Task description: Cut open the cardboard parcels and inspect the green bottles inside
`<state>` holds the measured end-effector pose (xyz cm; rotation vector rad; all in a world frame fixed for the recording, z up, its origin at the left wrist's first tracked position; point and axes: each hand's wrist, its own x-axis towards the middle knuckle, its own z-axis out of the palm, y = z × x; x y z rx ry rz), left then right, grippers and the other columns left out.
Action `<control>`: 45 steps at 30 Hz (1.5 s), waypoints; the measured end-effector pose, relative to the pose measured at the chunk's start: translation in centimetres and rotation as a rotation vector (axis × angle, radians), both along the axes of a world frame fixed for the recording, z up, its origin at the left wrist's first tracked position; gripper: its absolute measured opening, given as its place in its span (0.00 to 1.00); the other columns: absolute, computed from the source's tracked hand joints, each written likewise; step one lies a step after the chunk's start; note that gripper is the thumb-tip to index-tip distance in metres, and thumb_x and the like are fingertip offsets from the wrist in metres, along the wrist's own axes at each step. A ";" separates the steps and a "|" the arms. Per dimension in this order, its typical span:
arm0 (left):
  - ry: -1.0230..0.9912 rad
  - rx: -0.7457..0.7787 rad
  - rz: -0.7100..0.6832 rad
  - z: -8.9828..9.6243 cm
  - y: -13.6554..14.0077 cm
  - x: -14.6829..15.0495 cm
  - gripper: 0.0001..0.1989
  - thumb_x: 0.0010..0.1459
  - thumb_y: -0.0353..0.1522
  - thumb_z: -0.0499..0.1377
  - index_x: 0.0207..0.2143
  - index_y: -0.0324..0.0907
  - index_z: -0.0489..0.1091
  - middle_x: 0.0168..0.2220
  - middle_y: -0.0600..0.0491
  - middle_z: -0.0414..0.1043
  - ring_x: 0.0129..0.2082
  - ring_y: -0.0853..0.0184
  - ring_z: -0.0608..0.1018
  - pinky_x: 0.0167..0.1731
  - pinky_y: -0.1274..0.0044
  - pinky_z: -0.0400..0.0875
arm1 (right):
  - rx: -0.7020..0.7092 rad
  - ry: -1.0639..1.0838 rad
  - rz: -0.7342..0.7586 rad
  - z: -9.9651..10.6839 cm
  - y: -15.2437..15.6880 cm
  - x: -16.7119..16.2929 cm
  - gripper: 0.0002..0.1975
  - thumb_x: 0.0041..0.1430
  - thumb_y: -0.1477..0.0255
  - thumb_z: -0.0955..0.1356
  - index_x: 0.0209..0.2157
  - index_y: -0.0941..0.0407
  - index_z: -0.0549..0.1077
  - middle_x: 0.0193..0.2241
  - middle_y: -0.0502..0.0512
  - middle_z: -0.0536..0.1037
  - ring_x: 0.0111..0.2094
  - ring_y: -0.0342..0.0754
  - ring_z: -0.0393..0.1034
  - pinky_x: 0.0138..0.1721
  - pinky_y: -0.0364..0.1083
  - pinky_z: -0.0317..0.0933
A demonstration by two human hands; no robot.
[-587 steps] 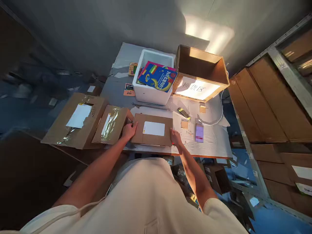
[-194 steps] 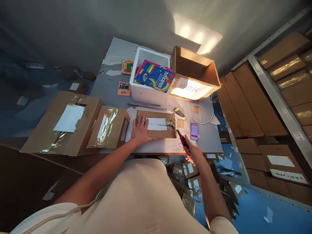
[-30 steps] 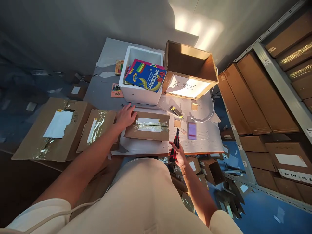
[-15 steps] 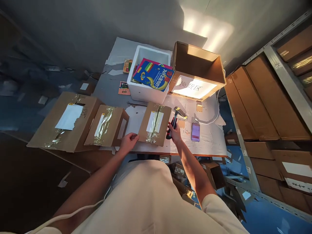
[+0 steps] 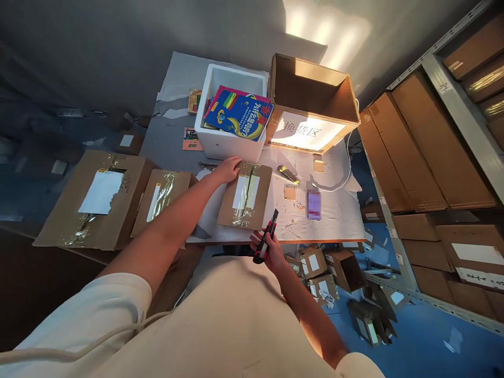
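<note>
Right hand [image 5: 274,253] grips a cutter [image 5: 266,237], taped box [image 5: 244,195] just beyond (left hand [image 5: 227,170], closure unclear, touches its far corner).

Along one bench [image 5: 340,218], three taped boxes [image 5: 244,197] are counted in a row, with one open box [image 5: 303,92] bearing one paper sign [image 5: 297,131], one foam tub [image 5: 228,151], at least two books [image 5: 238,113], two knives [image 5: 269,233], one phone [image 5: 314,205], two cardboard scraps [image 5: 290,193] and two bare hands [image 5: 228,170].
</note>
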<state>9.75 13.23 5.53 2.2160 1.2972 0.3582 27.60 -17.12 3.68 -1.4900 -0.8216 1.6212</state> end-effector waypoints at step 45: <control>0.366 0.146 0.182 -1.3 -17.1 -4.4 0.57 0.46 0.62 0.53 0.68 0.37 0.41 0.69 0.40 0.37 0.68 0.47 0.43 0.61 0.55 0.43 | -0.007 -0.100 0.102 1.6 6.7 10.9 0.35 0.57 0.62 0.66 0.65 0.45 0.53 0.34 0.50 0.72 0.20 0.37 0.65 0.18 0.41 0.65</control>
